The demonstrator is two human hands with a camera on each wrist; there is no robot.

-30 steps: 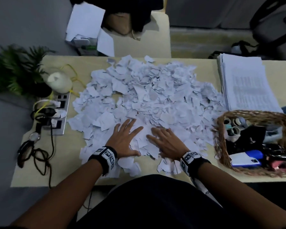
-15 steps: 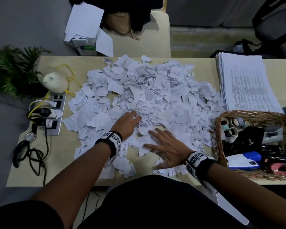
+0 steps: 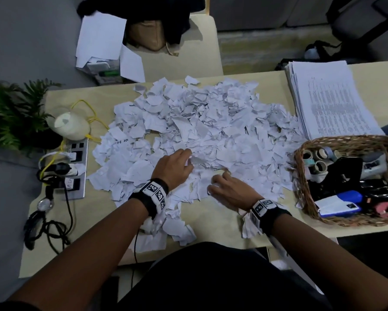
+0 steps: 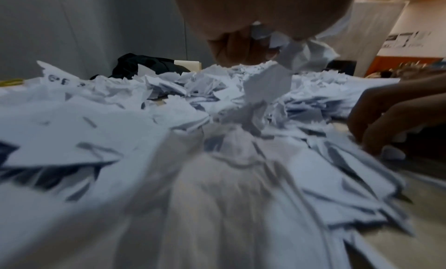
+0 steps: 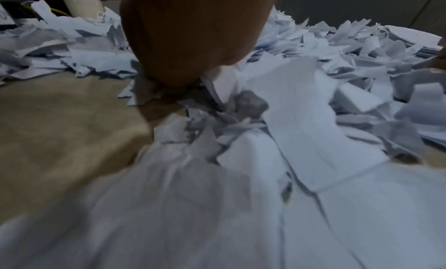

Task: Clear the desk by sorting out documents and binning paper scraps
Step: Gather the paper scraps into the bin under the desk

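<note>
A wide heap of torn white paper scraps (image 3: 211,122) covers the middle of the beige desk (image 3: 222,230). My left hand (image 3: 187,158) is at the near side of the heap, its fingers curled round a crumpled bunch of scraps (image 4: 301,51). My right hand (image 3: 217,180) lies just right of it and closer to me, with curled fingers gathering scraps (image 5: 217,93) against the desk. A thick stack of printed documents (image 3: 329,97) lies at the back right, touching the heap's edge.
A wicker basket (image 3: 300,176) of tape rolls and stationery stands at the right. At the left are a power strip (image 3: 76,167) with cables, a white lamp (image 3: 69,126) and a plant (image 3: 11,113). Behind the desk a chair (image 3: 204,41) holds loose sheets and a bag.
Both hands lay flat and spread on the scraps a second ago. The left one slid forward into the heap and curled round scraps; the right one's fingers have curled in too.
</note>
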